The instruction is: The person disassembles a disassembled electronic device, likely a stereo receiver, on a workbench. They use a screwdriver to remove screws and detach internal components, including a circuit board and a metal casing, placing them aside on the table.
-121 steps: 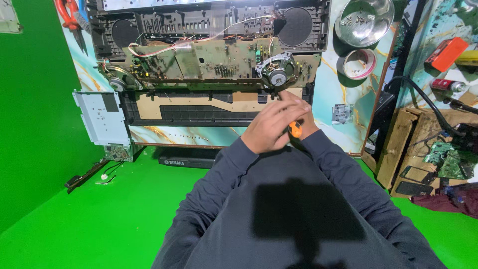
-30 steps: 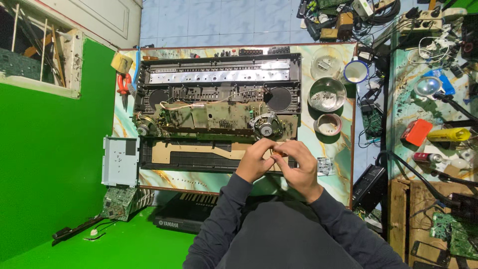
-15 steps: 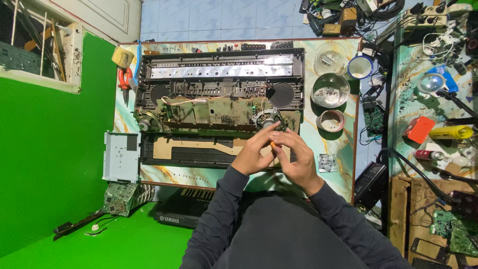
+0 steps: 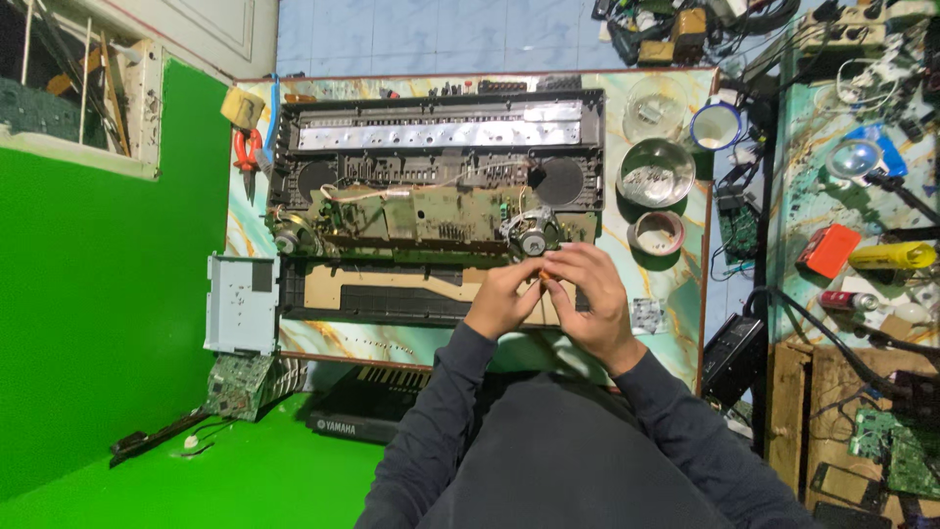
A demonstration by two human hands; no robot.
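1. Compared with half a second ago, both hands have crept slightly toward the far side of the bench (image 4: 676, 323), and the view has tilted only a little; four seconds ago they worked lower, below the opened case.
2. Left hand (image 4: 501, 299) and right hand (image 4: 592, 306) meet fingertip to fingertip, curled closed around a small orange-handled tool (image 4: 544, 277) — only a sliver of orange shows between the fingers, so its tip is hidden.
3. That tool sits just in front of the round metal motor (image 4: 530, 238), at the right end of the green-brown circuit board (image 4: 431, 217) inside the opened keyboard case (image 4: 441, 147).
4. Judged from the grip, the step looks like fine work at a fastening or part near the motor; the next move calls for a steady, small twist with the tip kept seated.
5. Materials: the case is black ribbed plastic with a bright metal strip, the board is matt and crowded with wires, and the bench top is glossy marbled.
6. Toward the bench's right edge stand a shiny steel bowl (image 4: 656, 172) and a roll of tape (image 4: 657, 233); red-handled pliers (image 4: 246, 154) lie at its far left corner — well apart from the hands.
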